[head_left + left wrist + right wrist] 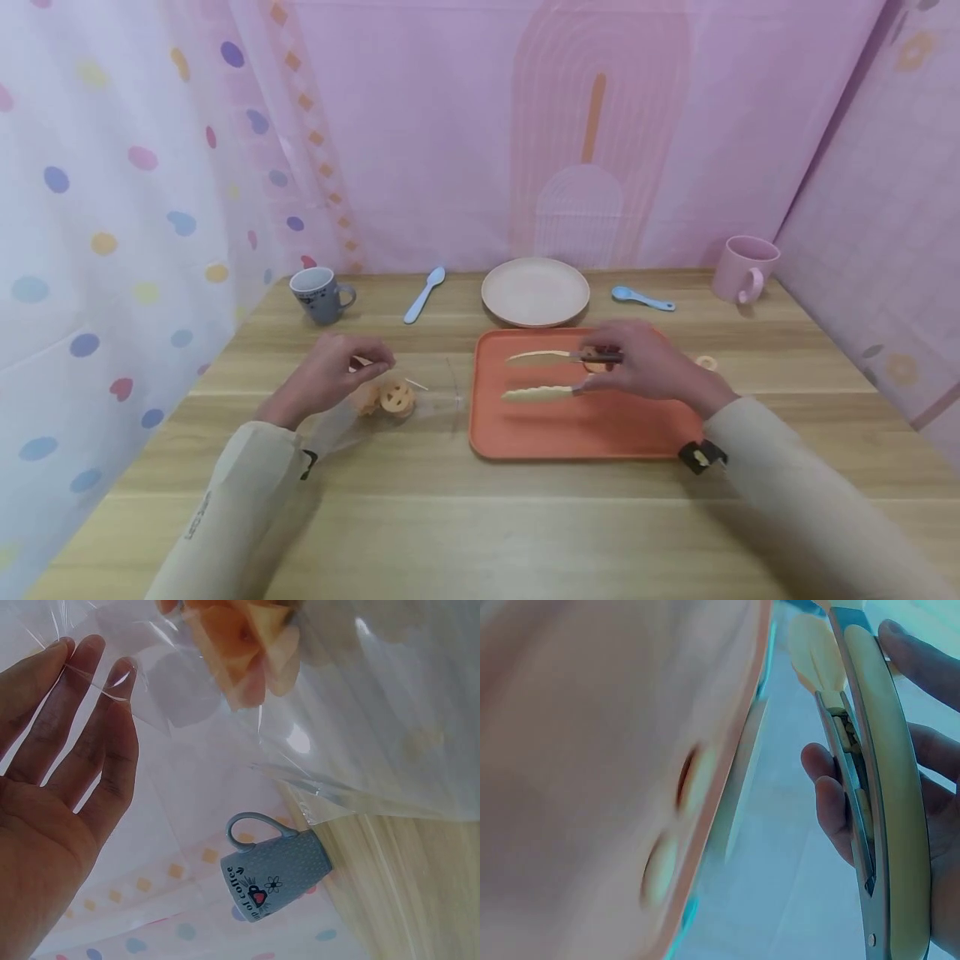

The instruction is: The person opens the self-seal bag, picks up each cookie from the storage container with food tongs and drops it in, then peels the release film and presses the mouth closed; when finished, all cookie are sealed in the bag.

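My left hand pinches the edge of a clear plastic bag between thumb and fingertips, left of the tray. Inside the bag are round orange-tan biscuits, one with a smiley-like face, beside a ruffled orange piece. In my right hand is a pair of tongs with cream tips, held over the orange tray. The tongs' arms stand apart, and nothing shows between their tips. Small round biscuits lie on the tray, partly hidden behind the right hand in the head view.
Along the back stand a grey-blue mug, a blue spoon, a pale plate, a short blue spoon and a pink mug. A small ring-shaped piece lies by the tray's right side. Curtains surround the wooden table.
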Demonstrator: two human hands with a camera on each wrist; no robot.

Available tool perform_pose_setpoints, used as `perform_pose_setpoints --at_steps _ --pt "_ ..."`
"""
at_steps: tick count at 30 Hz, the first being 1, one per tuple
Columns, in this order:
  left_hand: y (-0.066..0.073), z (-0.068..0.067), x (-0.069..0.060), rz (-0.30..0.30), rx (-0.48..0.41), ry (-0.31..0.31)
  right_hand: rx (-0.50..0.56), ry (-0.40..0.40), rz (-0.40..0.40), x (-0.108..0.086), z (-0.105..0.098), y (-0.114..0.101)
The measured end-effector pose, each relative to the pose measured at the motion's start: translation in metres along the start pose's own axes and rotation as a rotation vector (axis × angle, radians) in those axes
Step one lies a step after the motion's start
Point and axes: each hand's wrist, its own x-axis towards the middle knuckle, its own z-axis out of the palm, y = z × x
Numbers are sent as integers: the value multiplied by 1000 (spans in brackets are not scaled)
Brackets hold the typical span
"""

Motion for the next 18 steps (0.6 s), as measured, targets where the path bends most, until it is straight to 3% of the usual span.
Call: perform_pose_setpoints --at_steps 3,10,18 --pt "0 0 0 -1 -12 0 -28 18 -2 -16 -10 15" --pt "2 3 -2 -18 -24 -3 -106 44 99 -49 -26 42" --pt "1 1 2 -10 -21 1 -200 122 130 -64 -45 59"
